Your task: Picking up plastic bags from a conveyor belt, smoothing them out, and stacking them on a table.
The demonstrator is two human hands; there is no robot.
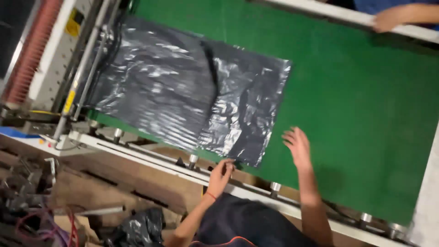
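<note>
A black plastic sheet (192, 98) lies flat on the green tabletop (366, 91), glossy and full of wrinkles; it reaches from the machine (55, 59) at the far left to about the middle of the picture; a dark fold line runs across it near its middle. The left hand (222, 174) is at the near edge of the tabletop, just at the near right corner of the sheet; its fingers are bent and seem to pinch this corner, though the grip is partly hidden and a little blurred; a thin red band is around its wrist. The right hand (298, 145) is flat and open over the bare green surface, fingers spread, palm down; it holds nothing; it is to the right of the sheet, near its right edge but not touching it. So the sheet lies to the left of both hands, and only the left hand meets it.

Along the near side a white rail (151, 158) with small metal rollers (275, 186) borders the tabletop; below it, at the lower left, lie tangled cables and a crumpled black bag (137, 228). At the far right another person's hand (388, 19) rests on the far white rail.
</note>
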